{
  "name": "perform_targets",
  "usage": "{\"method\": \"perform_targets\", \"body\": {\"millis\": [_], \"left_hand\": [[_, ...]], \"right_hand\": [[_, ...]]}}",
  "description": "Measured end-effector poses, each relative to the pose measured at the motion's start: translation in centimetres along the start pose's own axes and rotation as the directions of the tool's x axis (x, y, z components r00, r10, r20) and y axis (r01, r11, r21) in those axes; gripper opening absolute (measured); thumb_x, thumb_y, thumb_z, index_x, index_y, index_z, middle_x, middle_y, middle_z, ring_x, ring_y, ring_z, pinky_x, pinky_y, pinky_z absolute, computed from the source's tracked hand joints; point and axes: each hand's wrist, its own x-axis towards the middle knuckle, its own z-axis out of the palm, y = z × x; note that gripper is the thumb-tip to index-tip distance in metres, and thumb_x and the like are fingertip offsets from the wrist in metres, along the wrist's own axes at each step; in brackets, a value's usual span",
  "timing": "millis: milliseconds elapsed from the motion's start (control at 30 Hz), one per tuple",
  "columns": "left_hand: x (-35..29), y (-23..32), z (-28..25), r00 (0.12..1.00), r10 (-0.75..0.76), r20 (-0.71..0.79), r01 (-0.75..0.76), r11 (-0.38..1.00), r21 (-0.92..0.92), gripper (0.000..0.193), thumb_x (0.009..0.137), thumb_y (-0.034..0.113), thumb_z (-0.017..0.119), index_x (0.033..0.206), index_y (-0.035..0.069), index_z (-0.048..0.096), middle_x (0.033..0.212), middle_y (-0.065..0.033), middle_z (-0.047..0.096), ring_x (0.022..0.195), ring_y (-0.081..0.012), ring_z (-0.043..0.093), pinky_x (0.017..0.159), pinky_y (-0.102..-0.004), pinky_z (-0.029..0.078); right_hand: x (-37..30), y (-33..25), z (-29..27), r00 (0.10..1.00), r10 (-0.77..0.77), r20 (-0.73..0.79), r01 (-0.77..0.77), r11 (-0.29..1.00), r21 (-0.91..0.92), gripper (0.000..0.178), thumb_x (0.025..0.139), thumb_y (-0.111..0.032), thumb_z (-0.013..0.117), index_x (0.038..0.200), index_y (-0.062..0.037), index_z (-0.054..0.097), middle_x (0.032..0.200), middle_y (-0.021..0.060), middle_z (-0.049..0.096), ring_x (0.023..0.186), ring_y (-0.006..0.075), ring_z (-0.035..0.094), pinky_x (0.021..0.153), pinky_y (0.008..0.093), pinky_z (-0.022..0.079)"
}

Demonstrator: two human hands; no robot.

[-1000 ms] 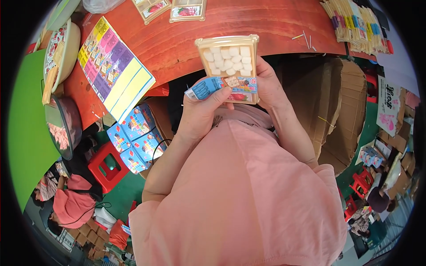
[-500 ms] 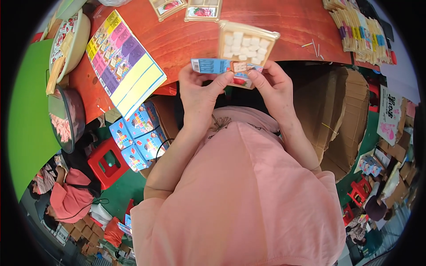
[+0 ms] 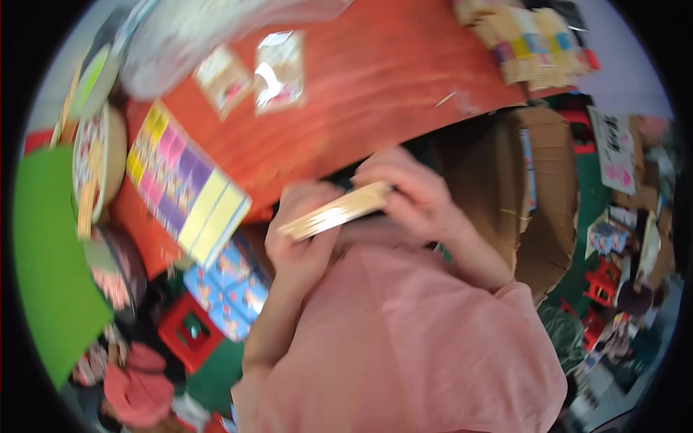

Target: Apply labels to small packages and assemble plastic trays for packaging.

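Observation:
Both my hands grip a shallow, clear-wrapped tray (image 3: 336, 212), held close to my body at the table's near edge. It is turned so that only its narrow, shiny tan side shows; the white pieces inside are hidden. My left hand (image 3: 297, 216) is closed around one end. At the other end my right hand (image 3: 411, 193) is closed too, a little higher, so the tray tilts up to the right. Motion blurs the fingers. Two similar clear-wrapped packs, one at the left (image 3: 223, 81) and a glossy one (image 3: 280, 74), lie farther off on the red table (image 3: 375, 65).
A colourful printed sheet (image 3: 184, 187) overhangs the table's left edge. Clear plastic film (image 3: 188, 47) lies behind it. Bowls (image 3: 114, 155) stand far left, an open cardboard box (image 3: 548, 202) at right, and bundled packs (image 3: 530, 43) far right. A red stool (image 3: 189, 330) and a co-worker (image 3: 137, 386) are lower left.
The tray has come down toward my body and turned from face-up to edge-on. My hands have moved with it. The view has shifted, showing more plastic film at the back.

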Motion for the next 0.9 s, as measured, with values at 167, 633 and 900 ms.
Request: {"method": "perform_targets", "body": {"millis": [167,633,900], "left_hand": [[1.6,0.7,3.4,0.951,-0.305,-0.058,0.274,0.913,-0.302,0.033,0.087,-0.008,0.069,0.119,-0.005,0.065,0.116,-0.0108,0.068,0.109,-0.0179,0.065,0.095,-0.0317,0.051],[13.2,0.2,11.3,0.765,-0.552,0.331,0.614,0.473,-0.632,0.031,0.098,0.006,0.061,0.127,-0.002,0.059,0.118,-0.0097,0.066,0.102,-0.0153,0.067,0.085,-0.0296,0.055],[15.3,2.7,13.0,0.927,-0.220,0.304,0.352,0.791,-0.500,0.035,0.102,0.007,0.055,0.137,0.000,0.053,0.122,-0.0105,0.064,0.099,-0.0140,0.064,0.079,-0.0270,0.053]], "right_hand": [[-0.1,2.1,-0.7,0.952,0.306,0.002,-0.301,0.936,0.183,0.040,0.097,-0.007,0.058,0.135,0.0050,0.051,0.118,0.0134,0.056,0.110,0.0237,0.057,0.094,0.0308,0.045],[1.1,3.9,-9.1,0.948,0.208,-0.242,-0.302,0.830,-0.469,0.079,0.076,-0.023,0.081,0.141,0.0020,0.044,0.132,0.0234,0.045,0.122,0.0406,0.049,0.105,0.0432,0.042],[2.6,5.3,-24.2,0.715,-0.184,-0.675,-0.570,0.407,-0.714,0.046,0.080,-0.022,0.073,0.122,-0.0051,0.064,0.130,0.0169,0.060,0.127,0.0362,0.050,0.105,0.0461,0.040]]}}
